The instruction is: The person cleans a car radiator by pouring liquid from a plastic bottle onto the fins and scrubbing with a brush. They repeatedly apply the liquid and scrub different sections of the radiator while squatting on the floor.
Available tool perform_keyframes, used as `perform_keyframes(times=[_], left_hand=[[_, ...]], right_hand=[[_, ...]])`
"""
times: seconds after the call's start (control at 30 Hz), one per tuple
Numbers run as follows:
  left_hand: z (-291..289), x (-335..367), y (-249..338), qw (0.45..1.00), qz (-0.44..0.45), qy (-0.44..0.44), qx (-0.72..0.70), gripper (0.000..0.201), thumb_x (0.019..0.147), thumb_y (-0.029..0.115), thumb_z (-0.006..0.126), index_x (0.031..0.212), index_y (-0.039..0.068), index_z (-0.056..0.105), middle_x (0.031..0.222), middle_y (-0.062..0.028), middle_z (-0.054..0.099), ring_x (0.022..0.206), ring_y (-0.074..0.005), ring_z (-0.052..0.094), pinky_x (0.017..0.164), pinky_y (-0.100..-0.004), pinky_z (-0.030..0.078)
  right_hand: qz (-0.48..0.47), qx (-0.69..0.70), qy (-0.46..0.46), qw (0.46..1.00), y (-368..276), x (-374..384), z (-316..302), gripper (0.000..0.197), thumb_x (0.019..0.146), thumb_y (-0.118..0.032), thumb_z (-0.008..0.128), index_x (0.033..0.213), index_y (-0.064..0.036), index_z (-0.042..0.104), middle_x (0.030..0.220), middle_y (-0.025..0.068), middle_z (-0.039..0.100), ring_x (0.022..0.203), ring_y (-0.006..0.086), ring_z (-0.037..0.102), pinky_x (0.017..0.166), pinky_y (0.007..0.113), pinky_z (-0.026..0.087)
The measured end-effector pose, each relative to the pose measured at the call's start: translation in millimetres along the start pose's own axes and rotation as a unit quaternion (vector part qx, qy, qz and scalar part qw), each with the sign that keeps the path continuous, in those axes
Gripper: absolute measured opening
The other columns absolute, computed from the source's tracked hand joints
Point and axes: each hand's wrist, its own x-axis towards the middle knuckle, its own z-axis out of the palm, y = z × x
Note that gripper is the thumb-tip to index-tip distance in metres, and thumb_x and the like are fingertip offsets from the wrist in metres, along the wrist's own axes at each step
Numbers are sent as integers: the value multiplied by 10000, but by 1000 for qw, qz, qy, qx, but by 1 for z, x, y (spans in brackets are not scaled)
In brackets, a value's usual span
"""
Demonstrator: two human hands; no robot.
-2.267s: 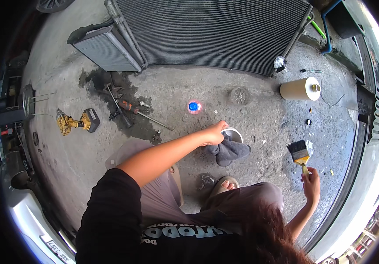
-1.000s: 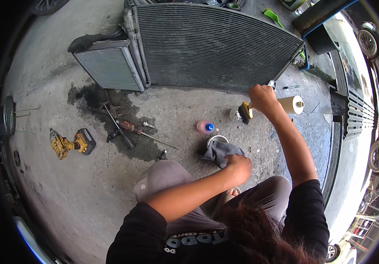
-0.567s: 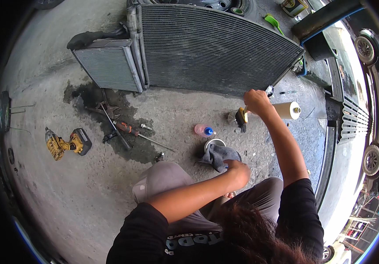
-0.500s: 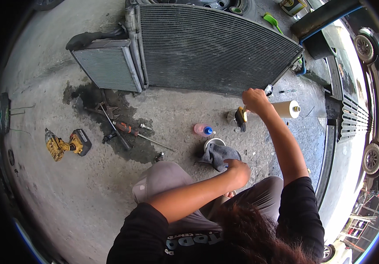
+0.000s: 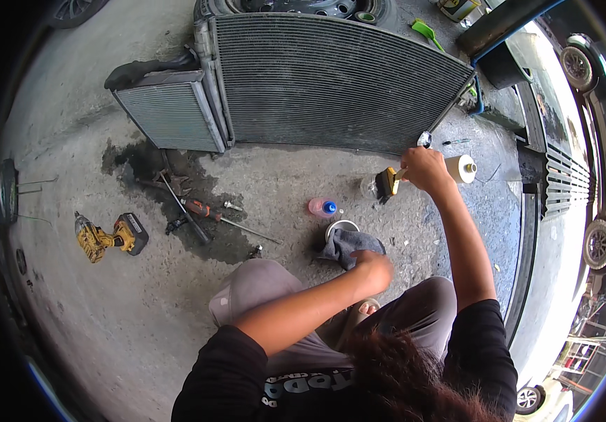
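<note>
My right hand (image 5: pixel 426 169) reaches out near the radiator's lower right corner, fingers closed on the pale handle of a paintbrush (image 5: pixel 388 184) with a yellow band and dark bristles. The brush head is beside a small clear container (image 5: pixel 369 186); I cannot tell whether they touch. Close to my lap, my left hand (image 5: pixel 373 273) is curled and slightly blurred, its fingers hidden. It overlaps the edge of a dark grey cloth (image 5: pixel 348 246) draped over a white cup (image 5: pixel 345 226). A pink bottle with a blue cap (image 5: pixel 322 207) stands just beyond the cup.
A large radiator (image 5: pixel 331 81) and a smaller finned core (image 5: pixel 169 116) stand at the far side. Left on the concrete are a yellow cordless impact driver (image 5: pixel 109 236), a screwdriver (image 5: pixel 201 209) and a wet patch. A cream cylinder (image 5: pixel 462 169) lies right of my right hand.
My right hand has moved right and slightly nearer, and the brush has turned in it. The left hand has shifted a little and stays by the cloth.
</note>
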Motion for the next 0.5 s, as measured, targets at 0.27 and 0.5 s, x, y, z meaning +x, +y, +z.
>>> perform_keyframes(times=[0.27,0.5], left_hand=[[-1,-2,-3,1000,-10,-7,-20,201,786,107,583,933,82,719,1011,-133,691,936,-279,674,683,-428,537],[7,15,-45,960,-114,192,-168,139,764,76,567,786,6,686,881,-232,661,856,-391,650,696,-459,528]], right_hand=[[108,116,-4,987,17,-31,5,214,667,-248,786,853,-157,728,828,78,696,839,275,666,727,390,515],[263,207,54,941,62,-99,17,254,683,-239,777,902,-124,720,818,117,690,793,285,668,693,390,502]])
